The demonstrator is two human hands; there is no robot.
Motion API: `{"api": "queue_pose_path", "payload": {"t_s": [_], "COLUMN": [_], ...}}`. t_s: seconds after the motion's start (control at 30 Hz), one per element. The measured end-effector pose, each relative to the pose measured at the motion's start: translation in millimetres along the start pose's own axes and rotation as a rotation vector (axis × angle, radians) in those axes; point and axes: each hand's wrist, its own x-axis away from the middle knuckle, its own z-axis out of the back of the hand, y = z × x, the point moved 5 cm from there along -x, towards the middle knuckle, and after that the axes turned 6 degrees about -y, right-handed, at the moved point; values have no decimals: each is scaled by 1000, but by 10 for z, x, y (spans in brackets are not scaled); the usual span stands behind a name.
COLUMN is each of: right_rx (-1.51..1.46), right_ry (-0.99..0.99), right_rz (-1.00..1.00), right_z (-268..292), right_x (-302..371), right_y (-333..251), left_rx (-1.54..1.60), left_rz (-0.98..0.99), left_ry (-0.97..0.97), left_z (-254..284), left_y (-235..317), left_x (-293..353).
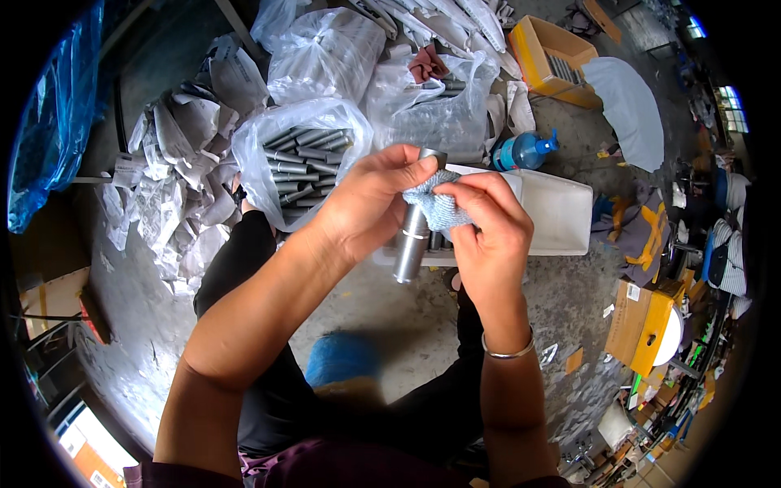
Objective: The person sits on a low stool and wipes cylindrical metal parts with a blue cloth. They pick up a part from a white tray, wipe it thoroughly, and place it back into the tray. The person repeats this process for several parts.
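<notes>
Nr centre, twd 1 o'clock, metal cylinder (412, 244): fingers of L hand (366, 191) grasp its upper end, R hand (492, 228) pinches cloth (439, 207) against it. Prob. stiff, hefty, slick (cloth hides middle); grip ends.

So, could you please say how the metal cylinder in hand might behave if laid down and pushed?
The metal cylinder would probably roll, given its round sides. Its shiny surface suggests it could be slippery, and its metallic look hints at a stiff, fairly heavy piece.

We've got forearms (272, 305) angled inward: left hand (362, 199) gripping, right hand (495, 232) pinching, held close together.
</notes>
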Motion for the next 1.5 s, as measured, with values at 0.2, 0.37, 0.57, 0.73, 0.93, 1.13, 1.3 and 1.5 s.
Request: {"api": "queue_pose_path", "payload": {"t_s": [0.2,0.37,0.57,0.73,0.93,1.13,1.3,1.5], "right_rx": [-302,-439,-489,-49,-181,-115,-335,-503], "right_ry": [-551,-432,-126,-59,-16,80,63,-77], "right_rz": [-98,-509,-569,-269,-350,-258,-488,-556], "right_z": [-166,153,221,266,239,270,199,56], "right_x": [138,188,174,109,98,87,104,155], "right_y": [-9,286,464,471,432,375,347,337], "left_rx": [26,88,83,77,96,104,98,98], "left_rz": [-87,-106,-113,-119,-136,-131,-144,-159], "left_ry": [-102,-216,-260,-262,-249,-245,-254,-199], "left_z": [-30,-53,-108,-87,-80,-100,-96,-64], "left_y": [292,324,353,354,381,382,377,385], "left_x": [-24,13,39,39,40,50,40,26]}}
